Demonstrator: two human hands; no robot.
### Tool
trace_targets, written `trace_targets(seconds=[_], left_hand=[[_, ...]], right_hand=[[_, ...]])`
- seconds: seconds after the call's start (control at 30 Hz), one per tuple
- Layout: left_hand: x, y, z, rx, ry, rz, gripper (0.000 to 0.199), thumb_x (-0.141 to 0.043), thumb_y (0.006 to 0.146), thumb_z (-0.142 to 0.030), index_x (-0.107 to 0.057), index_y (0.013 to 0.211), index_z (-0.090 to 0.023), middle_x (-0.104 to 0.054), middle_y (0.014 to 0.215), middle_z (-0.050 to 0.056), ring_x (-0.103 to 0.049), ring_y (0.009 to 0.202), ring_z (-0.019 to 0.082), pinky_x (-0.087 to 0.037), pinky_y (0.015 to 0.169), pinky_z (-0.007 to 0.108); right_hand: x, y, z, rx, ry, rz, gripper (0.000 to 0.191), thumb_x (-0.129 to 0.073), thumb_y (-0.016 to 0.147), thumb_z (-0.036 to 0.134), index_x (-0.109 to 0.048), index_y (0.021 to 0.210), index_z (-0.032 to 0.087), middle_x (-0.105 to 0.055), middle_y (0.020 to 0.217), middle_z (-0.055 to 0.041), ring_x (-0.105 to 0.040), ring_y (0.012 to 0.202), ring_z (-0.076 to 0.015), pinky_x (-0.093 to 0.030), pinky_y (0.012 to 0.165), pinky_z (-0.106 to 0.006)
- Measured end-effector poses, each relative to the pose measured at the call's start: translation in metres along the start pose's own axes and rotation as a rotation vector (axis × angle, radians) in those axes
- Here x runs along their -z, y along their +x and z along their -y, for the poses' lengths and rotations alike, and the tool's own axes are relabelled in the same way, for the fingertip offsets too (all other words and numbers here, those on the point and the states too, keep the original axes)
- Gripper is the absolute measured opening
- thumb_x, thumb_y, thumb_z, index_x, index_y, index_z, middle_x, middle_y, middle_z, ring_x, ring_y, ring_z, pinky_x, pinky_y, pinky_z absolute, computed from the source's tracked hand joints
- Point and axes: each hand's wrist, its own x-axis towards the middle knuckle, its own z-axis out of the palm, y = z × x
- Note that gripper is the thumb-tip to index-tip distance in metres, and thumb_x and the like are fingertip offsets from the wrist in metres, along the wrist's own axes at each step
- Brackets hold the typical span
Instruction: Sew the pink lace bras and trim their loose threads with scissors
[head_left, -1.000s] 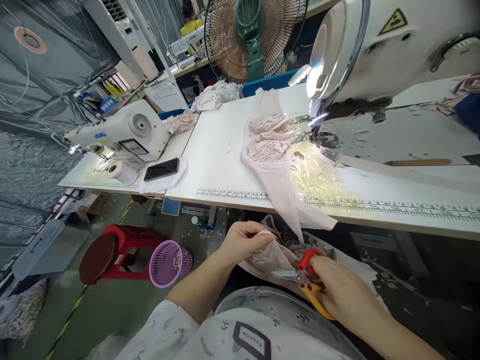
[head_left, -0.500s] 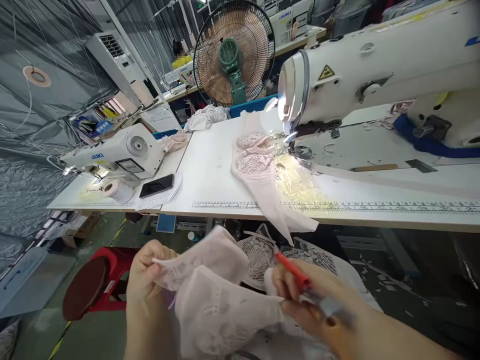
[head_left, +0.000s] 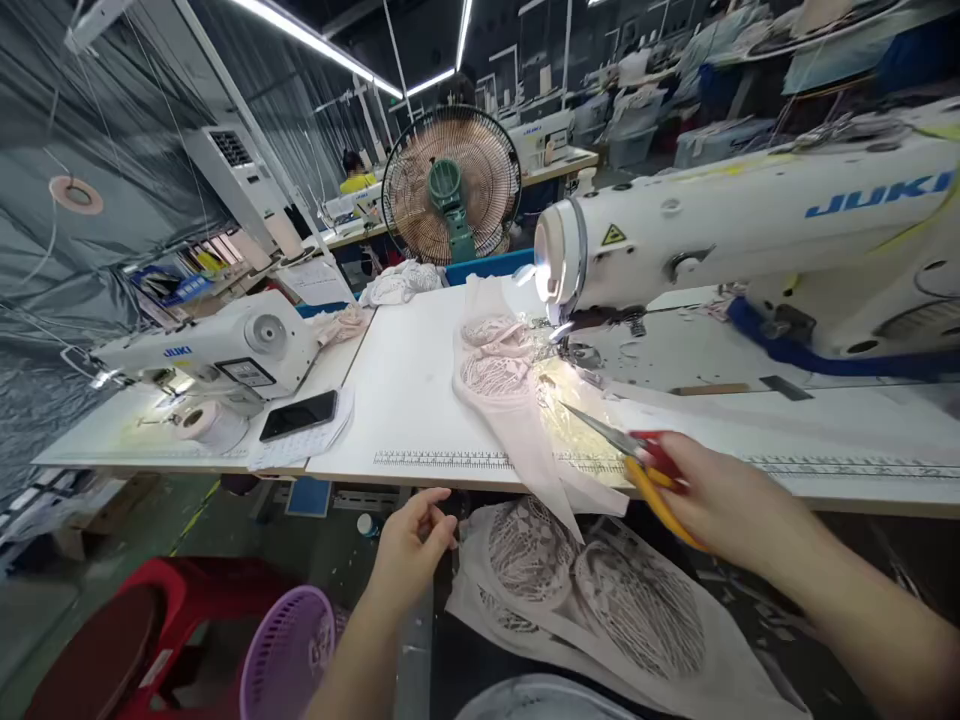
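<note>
My right hand (head_left: 709,495) grips a pair of scissors (head_left: 611,435) with red and yellow handles. Their blades point left over the sewing table's front part, near the lit needle area. My left hand (head_left: 416,548) hangs just below the table edge, fingers loosely curled and apart, holding nothing. Between the hands, a pale pink lace bra (head_left: 499,375) lies on the table, its strap end drooping over the front edge. Below, more lace bra cups (head_left: 637,605) rest across my lap, close to my left fingertips.
A white sewing machine (head_left: 675,240) stands at the right, another machine (head_left: 225,345) at the left. A phone (head_left: 298,416) lies on paper beside a thread cone (head_left: 211,427). A fan (head_left: 450,185) stands behind. A purple basket (head_left: 289,650) and red stool (head_left: 187,600) occupy the floor.
The pale lace piece held between both hands has been let go. My right hand has risen to the table with the scissors; my left has moved right, emptied. The view has tilted up.
</note>
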Motion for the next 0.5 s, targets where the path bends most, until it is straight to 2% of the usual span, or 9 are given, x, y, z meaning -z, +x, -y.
trace_targets(seconds=[0.03, 0.1, 0.17, 0.27, 0.3, 0.37, 0.43, 0.47, 0.5], left_hand=[[-0.001, 0.004, -0.001, -0.047, 0.048, 0.002, 0.029, -0.05, 0.087, -0.032, -0.057, 0.11, -0.014, -0.06, 0.067, 0.0, -0.064, 0.064, 0.016, -0.054, 0.066, 0.031], [-0.001, 0.011, -0.002, -0.157, 0.175, -0.021, 0.027, -0.049, 0.087, -0.03, -0.059, 0.108, -0.015, -0.062, 0.071, 0.003, -0.065, 0.067, 0.016, -0.054, 0.066, 0.03], [0.002, 0.018, -0.002, -0.287, 0.316, -0.067, 0.028, -0.048, 0.088, -0.028, -0.06, 0.11, -0.016, -0.065, 0.076, 0.005, -0.065, 0.071, 0.017, -0.054, 0.069, 0.031], [0.01, 0.028, 0.006, -0.437, 0.493, -0.126, 0.034, -0.046, 0.089, -0.025, -0.055, 0.12, -0.016, -0.067, 0.089, 0.01, -0.065, 0.084, 0.021, -0.055, 0.077, 0.035], [0.014, 0.032, 0.01, -0.453, 0.543, -0.147, 0.038, -0.046, 0.089, -0.024, -0.051, 0.125, -0.016, -0.066, 0.098, 0.013, -0.065, 0.093, 0.023, -0.055, 0.081, 0.037], [0.02, 0.04, 0.019, -0.458, 0.625, -0.182, 0.05, -0.049, 0.087, -0.024, -0.04, 0.136, -0.018, -0.057, 0.125, 0.018, -0.056, 0.116, 0.028, -0.051, 0.092, 0.044], [0.021, 0.048, 0.028, -0.487, 0.639, -0.168, 0.063, -0.053, 0.085, -0.023, -0.03, 0.143, -0.019, -0.039, 0.145, 0.019, -0.04, 0.134, 0.031, -0.043, 0.102, 0.049], [0.019, 0.052, 0.031, -0.513, 0.603, -0.137, 0.066, -0.055, 0.084, -0.024, -0.028, 0.145, -0.02, -0.034, 0.149, 0.019, -0.033, 0.138, 0.032, -0.039, 0.106, 0.05], [0.015, 0.055, 0.033, -0.526, 0.533, -0.096, 0.066, -0.056, 0.083, -0.024, -0.03, 0.144, -0.02, -0.032, 0.15, 0.018, -0.03, 0.139, 0.031, -0.035, 0.109, 0.05]], right_hand=[[-0.009, 0.019, 0.016, -0.032, -0.016, 0.016, 0.017, -0.051, 0.082, 0.039, -0.052, 0.083, 0.022, -0.063, 0.07, -0.0082, -0.056, 0.055, -0.0205, -0.037, 0.047, -0.031], [-0.03, 0.058, 0.044, -0.102, -0.026, 0.038, 0.022, -0.051, 0.084, 0.039, -0.051, 0.083, 0.018, -0.06, 0.068, -0.0096, -0.054, 0.057, -0.0209, -0.037, 0.05, -0.032], [-0.047, 0.093, 0.065, -0.156, 0.012, 0.06, 0.02, -0.054, 0.085, 0.034, -0.052, 0.088, 0.015, -0.06, 0.075, -0.0085, -0.055, 0.063, -0.0188, -0.041, 0.056, -0.032], [-0.056, 0.116, 0.082, -0.161, 0.144, 0.107, 0.014, -0.056, 0.085, 0.026, -0.053, 0.092, 0.014, -0.059, 0.086, -0.0051, -0.056, 0.073, -0.0158, -0.045, 0.065, -0.031], [-0.054, 0.113, 0.085, -0.136, 0.204, 0.133, 0.011, -0.056, 0.084, 0.022, -0.053, 0.092, 0.015, -0.059, 0.086, -0.0044, -0.056, 0.076, -0.0156, -0.046, 0.066, -0.03], [-0.046, 0.089, 0.089, -0.06, 0.333, 0.2, 0.008, -0.052, 0.081, 0.016, -0.052, 0.089, 0.016, -0.058, 0.083, -0.0026, -0.057, 0.077, -0.0152, -0.046, 0.066, -0.026], [-0.037, 0.048, 0.09, 0.018, 0.449, 0.294, 0.006, -0.049, 0.08, 0.018, -0.049, 0.086, 0.019, -0.055, 0.075, 0.0012, -0.056, 0.071, -0.0131, -0.047, 0.061, -0.022], [-0.033, 0.024, 0.09, 0.042, 0.486, 0.347, 0.004, -0.051, 0.079, 0.022, -0.048, 0.08, 0.02, -0.052, 0.07, 0.0025, -0.055, 0.066, -0.0123, -0.046, 0.058, -0.021], [-0.03, 0.001, 0.089, 0.079, 0.542, 0.442, 0.012, -0.055, 0.076, 0.028, -0.046, 0.075, 0.02, -0.049, 0.065, 0.0037, -0.053, 0.059, -0.0116, -0.045, 0.052, -0.021]])
